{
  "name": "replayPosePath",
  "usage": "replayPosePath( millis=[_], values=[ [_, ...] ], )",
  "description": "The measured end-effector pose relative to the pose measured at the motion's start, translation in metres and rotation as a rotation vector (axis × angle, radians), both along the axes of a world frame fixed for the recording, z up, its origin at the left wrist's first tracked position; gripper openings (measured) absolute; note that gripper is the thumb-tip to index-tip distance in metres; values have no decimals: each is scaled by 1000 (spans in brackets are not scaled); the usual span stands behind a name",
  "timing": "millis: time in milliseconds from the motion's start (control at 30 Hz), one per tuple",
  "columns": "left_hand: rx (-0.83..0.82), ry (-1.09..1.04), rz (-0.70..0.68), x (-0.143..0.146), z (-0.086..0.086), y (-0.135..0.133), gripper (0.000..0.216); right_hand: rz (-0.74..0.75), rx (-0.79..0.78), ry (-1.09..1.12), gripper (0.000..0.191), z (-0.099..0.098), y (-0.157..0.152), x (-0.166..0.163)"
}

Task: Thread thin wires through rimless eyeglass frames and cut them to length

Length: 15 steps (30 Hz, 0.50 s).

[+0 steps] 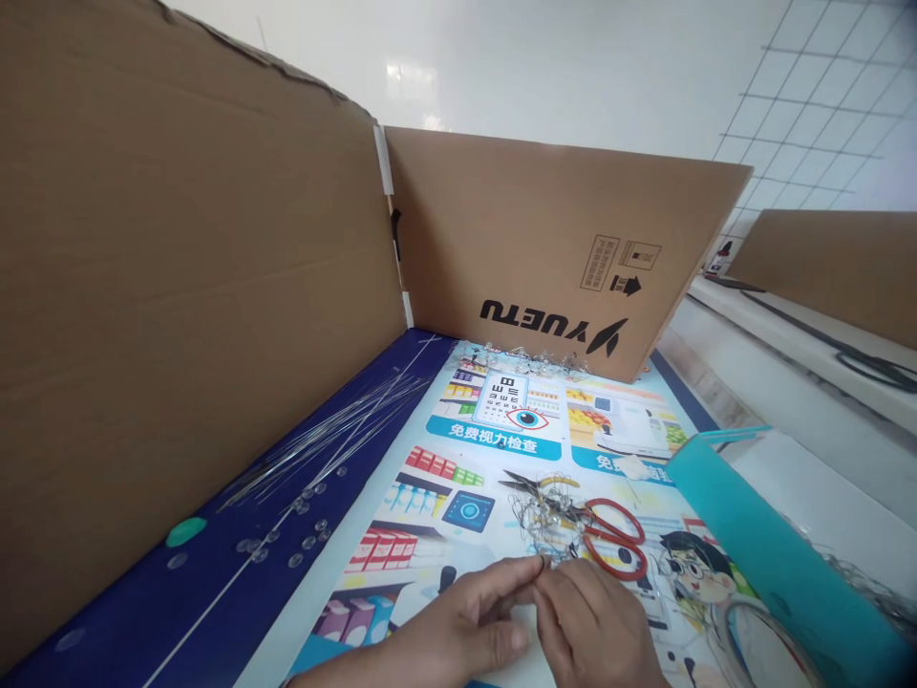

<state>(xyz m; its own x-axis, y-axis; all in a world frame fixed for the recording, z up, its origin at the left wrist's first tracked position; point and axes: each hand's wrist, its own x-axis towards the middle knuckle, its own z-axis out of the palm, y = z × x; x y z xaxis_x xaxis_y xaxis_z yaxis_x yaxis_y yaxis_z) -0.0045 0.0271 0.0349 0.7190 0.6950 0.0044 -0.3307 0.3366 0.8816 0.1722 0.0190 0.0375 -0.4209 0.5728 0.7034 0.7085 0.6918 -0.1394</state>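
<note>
Silvery wire tangle point(548, 524) lying just ahead, touching; left hand point(458, 626) and right hand point(598, 626) both pinching its near strands, equally close; red scissors point(613, 541) alongside.

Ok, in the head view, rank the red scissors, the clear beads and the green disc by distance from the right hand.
1. Red scissors, just beyond the right hand.
2. Clear beads, left on the blue strip.
3. Green disc, farthest left, by the cardboard wall.

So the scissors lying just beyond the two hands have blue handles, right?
No, the handles are red, not blue. The head view shows the scissors lying just beyond the left hand and right hand.
</note>
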Motion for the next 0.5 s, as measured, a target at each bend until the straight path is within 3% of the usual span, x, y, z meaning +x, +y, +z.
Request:
replayPosePath(
  millis=[100, 233, 500],
  values=[
    [-12, -125, -104, 0, -3, -1, 67, -72, -70, 29, 11, 2, 1, -2],
    [-2, -224, -136, 4, -12, -2, 71, -96, -112, 49, 13, 4, 1, -2],
    [-47, -168, -136, 8, -27, -7, 86, -156, 80, -85, 9, -2, 4, 3]
  ],
)
